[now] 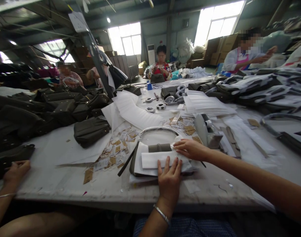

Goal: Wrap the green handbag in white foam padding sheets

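A dark olive handbag (133, 166) lies in front of me near the table edge, with white foam sheets over most of it. Its handle (159, 129), in clear wrapping, arches on the far side. My left hand (169, 179) lies flat with fingers spread on a folded white foam sheet (149, 160) across the bag. At the bag's upper right, my right hand (191, 149) has its fingers closed on the edge of white foam; its thumb is hidden. Between the sheets, a dark strap piece (160, 148) shows. One strap end (127, 163) sticks out left.
Tags with brown cards (118, 148) lie beyond the bag. A grey tape dispenser (206, 130) stands to the right. White foam sheets (135, 112) are stacked behind. Dark bags (53, 108) are piled left, where a co-worker's hand (16, 171) touches one. Wrapped handles (259, 87) heap at right.
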Demonstrator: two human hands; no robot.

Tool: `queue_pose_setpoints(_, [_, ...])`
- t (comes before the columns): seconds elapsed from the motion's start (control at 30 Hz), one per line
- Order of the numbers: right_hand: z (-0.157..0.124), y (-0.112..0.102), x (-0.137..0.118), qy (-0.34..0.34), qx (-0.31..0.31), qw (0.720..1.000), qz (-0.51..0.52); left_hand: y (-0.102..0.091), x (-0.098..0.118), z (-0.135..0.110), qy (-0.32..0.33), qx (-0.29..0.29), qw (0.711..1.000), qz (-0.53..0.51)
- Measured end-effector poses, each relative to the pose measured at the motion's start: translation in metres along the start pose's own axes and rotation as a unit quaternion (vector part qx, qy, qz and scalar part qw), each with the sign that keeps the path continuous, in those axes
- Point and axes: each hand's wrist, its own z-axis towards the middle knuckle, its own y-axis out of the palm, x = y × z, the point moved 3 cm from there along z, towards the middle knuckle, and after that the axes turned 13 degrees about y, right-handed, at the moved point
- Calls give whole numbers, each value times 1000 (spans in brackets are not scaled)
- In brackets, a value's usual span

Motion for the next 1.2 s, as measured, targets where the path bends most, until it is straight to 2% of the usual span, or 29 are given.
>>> queue_pose_setpoints(0.13, [-95, -10, -11, 25, 150, 981, 124, -4, 0, 2, -16, -32, 998, -42])
queue_pose_setpoints(0.17, [-117, -6, -16, 26, 156, 979, 126, -5, 0, 2, -18, -41, 998, -48])
queue_pose_setpoints(0.23, [-150, 8, -25, 19, 132, 985, 108, -7, 1, 3, -21, -51, 997, -52])
queue_pose_setpoints(0.3, [-167, 26, -30, 17, 101, 991, 81, -8, 1, 4, -23, -58, 997, -47])
queue_pose_setpoints(0.43, [-162, 46, -32, 8, 107, 994, 36, -9, 1, 5, -20, -67, 997, -36])
queue_pose_setpoints(0.67, [-140, 44, -44, -45, 158, 985, -42, -11, 2, 6, -20, -68, 996, -48])
queue_pose_setpoints(0.83, [-140, 46, -48, -49, 198, 979, 3, -11, 1, 5, -23, -67, 996, -46])
queue_pose_setpoints(0.97, [-152, 46, -58, -49, 177, 981, 55, -8, 1, 5, -20, -57, 998, -25])
queue_pose_setpoints(1.2, [-172, 41, -72, -30, 188, 979, 79, -7, 2, 5, -15, -52, 998, -15])
